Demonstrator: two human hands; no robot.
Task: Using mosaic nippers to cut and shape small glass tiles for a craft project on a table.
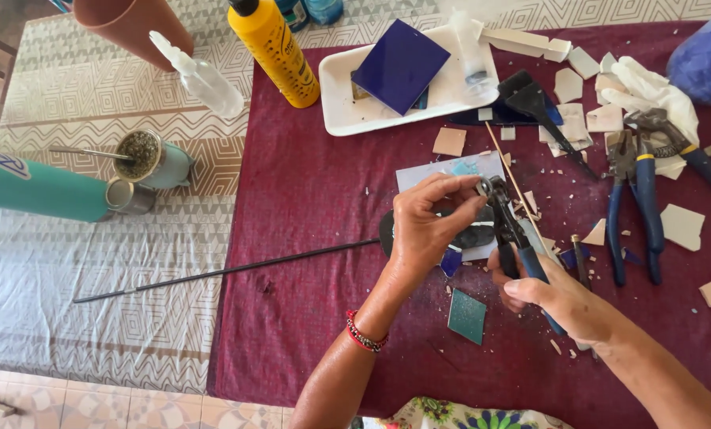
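Note:
My left hand (427,226) pinches a small tile piece, mostly hidden by the fingertips, at the wheeled jaws of blue-handled tile nippers (508,226). My right hand (542,290) grips the nippers' handles. Both hands hover over a dark oval piece (474,236) on a long black rod (220,272), which lies on the maroon cloth (308,191). A teal tile square (467,315) rests on the cloth below my hands, and a small blue shard (450,262) sits beside my left wrist.
A white tray (347,111) holds a dark blue tile (400,65). Behind it stand a yellow bottle (276,52) and a clear bottle (200,77). Blue pliers (637,210), a scraper (542,111), cream tile fragments (681,226) and a white glove (649,91) lie right. A cup with a metal straw (145,159) stands left.

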